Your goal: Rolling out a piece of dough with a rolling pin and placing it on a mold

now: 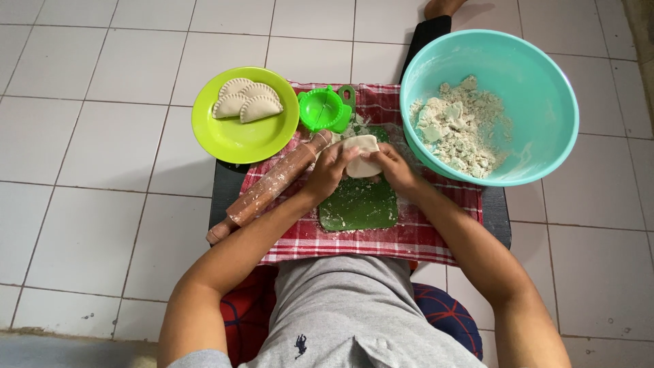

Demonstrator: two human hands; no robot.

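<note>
The person sat on the tiled floor (pixel 102 157) with a low tabletop (pixel 221 187) over the lap, and both hands met over the green cutting board (pixel 360 204) lying on a red checked cloth (pixel 381 238). The left hand (pixel 329 167) and the right hand (pixel 394 167) each had a closed grip on the edge of a flattened round of dough (pixel 361 155), fingers curled over it from either side, holding it just above the far end of the board. To my eye the step in hand was working the rolled piece by hand, stretching or shaping it; the next move looked to call for a steady, even pull so the thin sheet would not tear. The dough was roughly oval, its long axis running away from the person toward the green dumpling press (pixel 325 109), which sat open just beyond the board. A floured wooden rolling pin (pixel 269 187) lay diagonally beside the left hand, one end near the press, the other out over the tabletop's near left corner. Four folded, crimped pastries (pixel 246 100) rested on a lime-green plate (pixel 245 140) to the left, and a teal bowl (pixel 538 68) of crumbly dough (pixel 458 126) stood to the right.
</note>
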